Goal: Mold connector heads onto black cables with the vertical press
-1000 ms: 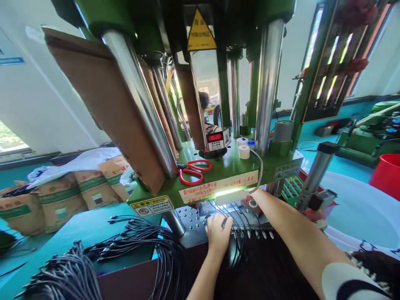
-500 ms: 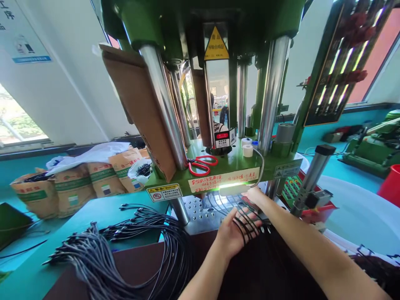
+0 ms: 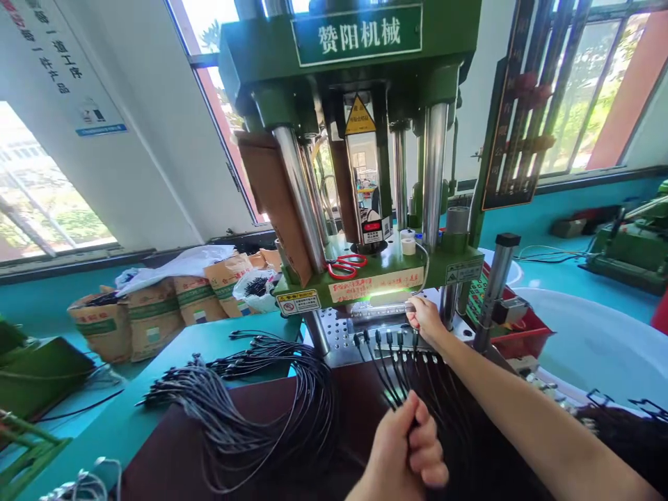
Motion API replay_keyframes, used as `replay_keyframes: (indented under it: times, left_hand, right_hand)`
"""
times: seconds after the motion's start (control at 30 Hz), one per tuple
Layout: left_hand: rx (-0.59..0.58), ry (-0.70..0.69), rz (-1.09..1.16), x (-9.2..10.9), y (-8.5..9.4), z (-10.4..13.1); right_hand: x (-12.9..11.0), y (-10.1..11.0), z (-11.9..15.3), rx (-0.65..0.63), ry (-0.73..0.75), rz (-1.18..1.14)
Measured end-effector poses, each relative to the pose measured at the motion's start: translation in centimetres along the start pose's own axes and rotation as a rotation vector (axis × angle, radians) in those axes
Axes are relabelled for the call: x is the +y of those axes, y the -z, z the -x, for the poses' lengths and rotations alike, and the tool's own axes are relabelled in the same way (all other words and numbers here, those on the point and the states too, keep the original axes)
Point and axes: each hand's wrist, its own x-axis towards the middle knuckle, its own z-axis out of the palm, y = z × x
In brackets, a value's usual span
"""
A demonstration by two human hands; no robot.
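My left hand [image 3: 410,449] is closed around several thin black cables [image 3: 385,376] at the near side of the dark work surface. Their thicker black ends [image 3: 389,339] fan out upward, away from the fist, in front of the press. Under the press's lit front edge, my right hand [image 3: 425,320] has its fingers curled at the right end of a long silver bar [image 3: 378,311]. What lies inside those fingers is hidden. Below it, a row of small metal tips [image 3: 425,358] lies along the edge of the dark surface.
A green press [image 3: 451,268] with steel columns stands ahead, red-handled scissors [image 3: 347,264] on its ledge. A large bundle of black cables [image 3: 250,410] lies left. Paper sacks [image 3: 151,316] stand behind it. At right are a red bin [image 3: 522,344] and a big pale tub [image 3: 589,348].
My left hand has drawn back toward me and closed from an open palm, bringing the cable ends out from under the press. My right hand stays at the press. The view has tilted upward.
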Motion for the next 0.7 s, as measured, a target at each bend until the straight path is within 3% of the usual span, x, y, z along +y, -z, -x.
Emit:
replay_keyframes:
  times: [0.1, 0.2, 0.33, 0.37, 0.4, 0.43, 0.47, 0.57, 0.7]
  left_hand:
    - [-0.109, -0.12, -0.043, 0.4, 0.2, 3.8]
    - [-0.057, -0.493, 0.005, 6.1, 0.4, 8.4]
    - [0.293, -1.169, -0.097, 17.6, 2.3, 13.2]
    - [0.459, -1.304, -0.159, 19.9, 3.3, 13.6]
    - [0.701, -1.39, -0.239, 21.7, 4.4, 13.6]
    - [0.979, -1.39, -0.344, 22.9, 5.7, 13.2]
    - [1.091, -1.366, -0.383, 23.6, 7.2, 12.5]
    - [1.258, -1.256, -0.482, 23.8, 11.3, 9.8]
    - [1.41, -1.081, -0.615, 23.9, 14.9, 7.2]
  right_hand:
    - [-0.2, 0.5, 0.2, 0.007, 0.015, 0.064]
    - [-0.1, 1.4, 0.6, -0.022, 0.033, 0.186]
    - [0.7, 2.4, 1.2, -0.131, 0.014, 0.382]
    - [0.8, 2.6, 1.3, -0.181, 0.004, 0.434]
    - [0.9, 2.8, 1.2, -0.243, -0.003, 0.49]
    - [0.9, 3.0, 1.1, -0.315, -0.004, 0.551]
    - [0.8, 3.1, 1.0, -0.394, -0.001, 0.62]
    - [0.2, 3.5, 0.1, -0.579, 0.048, 0.877]
    - [-0.2, 2.9, -1.1, -0.665, 0.28, 1.24]
